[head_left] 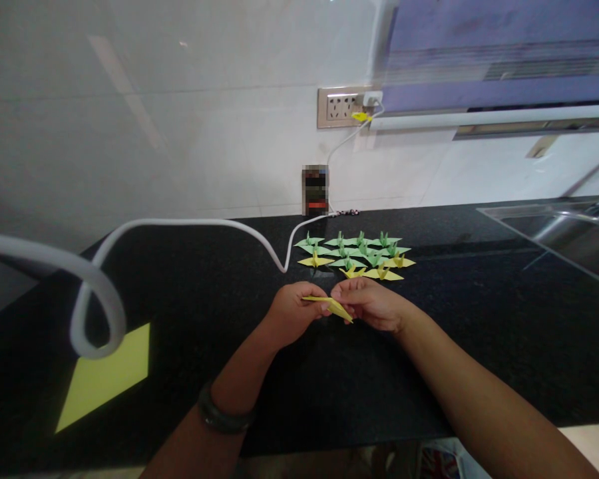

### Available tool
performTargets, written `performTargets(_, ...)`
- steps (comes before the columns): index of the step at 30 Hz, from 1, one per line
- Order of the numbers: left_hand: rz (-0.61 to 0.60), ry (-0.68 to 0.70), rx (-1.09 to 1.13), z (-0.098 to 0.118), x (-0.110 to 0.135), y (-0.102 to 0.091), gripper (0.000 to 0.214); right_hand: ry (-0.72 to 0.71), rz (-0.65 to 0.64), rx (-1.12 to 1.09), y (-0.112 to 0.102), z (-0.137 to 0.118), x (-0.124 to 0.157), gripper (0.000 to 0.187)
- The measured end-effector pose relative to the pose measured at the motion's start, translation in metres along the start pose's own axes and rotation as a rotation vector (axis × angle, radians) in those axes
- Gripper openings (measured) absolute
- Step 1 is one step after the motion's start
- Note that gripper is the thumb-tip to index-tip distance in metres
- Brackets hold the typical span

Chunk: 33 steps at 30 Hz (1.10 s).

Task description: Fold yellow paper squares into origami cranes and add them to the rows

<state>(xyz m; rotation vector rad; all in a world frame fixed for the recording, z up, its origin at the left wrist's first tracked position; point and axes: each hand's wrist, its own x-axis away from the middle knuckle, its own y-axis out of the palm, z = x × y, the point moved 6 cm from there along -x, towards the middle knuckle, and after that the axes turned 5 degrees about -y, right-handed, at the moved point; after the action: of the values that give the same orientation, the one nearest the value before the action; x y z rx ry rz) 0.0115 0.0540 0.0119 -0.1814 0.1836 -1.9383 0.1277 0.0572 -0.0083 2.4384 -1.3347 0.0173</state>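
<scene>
Both my hands meet over the black counter [479,313], pinching one folded piece of yellow paper [329,305]. My left hand [294,311] grips its left end with curled fingers. My right hand [372,303] holds the right part, fingers closed around it. Just beyond my hands lie several finished paper cranes [354,256], green ones at the back and yellow ones in front, set in rows. A dark band sits on my left wrist.
A flat yellow paper sheet [107,376] lies at the counter's left front. A white cable [180,225] loops across the counter to a wall socket [342,106]. A small dark device [315,189] leans against the wall. A steel sink [564,229] is at right.
</scene>
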Motion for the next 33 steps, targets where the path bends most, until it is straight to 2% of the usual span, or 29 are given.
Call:
performTargets(5,-0.002,0.004,-0.001,0.001,0.0,0.001,0.017,0.052,-0.022,-0.015,0.002,0.005,0.0,0.016)
performTargets(9,-0.025,-0.068,0.144,0.0,0.0,0.003,0.017,0.068,-0.001,-0.012,0.003,0.006,0.0,0.017)
performTargets(12,-0.02,-0.121,0.229,-0.003,0.001,0.004,0.019,0.03,0.026,0.019,0.005,0.005,-0.002,0.018)
performTargets(15,0.03,-0.135,0.249,-0.004,0.001,0.0,0.022,-0.15,0.15,0.149,0.001,-0.005,-0.003,0.018)
performTargets(19,0.121,-0.134,0.277,-0.001,0.0,-0.006,0.021,-0.632,0.404,0.604,0.002,-0.039,0.01,0.011)
performTargets(22,0.179,-0.109,0.299,0.003,0.0,-0.01,0.019,-0.847,0.357,0.882,0.016,-0.051,0.019,0.011)
performTargets(26,0.206,-0.109,0.298,0.003,0.001,-0.013,0.02,-0.884,0.331,0.989,0.02,-0.05,0.02,0.017)
performTargets(33,0.176,-0.071,0.289,0.0,0.001,-0.012,0.019,-0.86,0.338,0.944,0.021,-0.047,0.017,0.014)
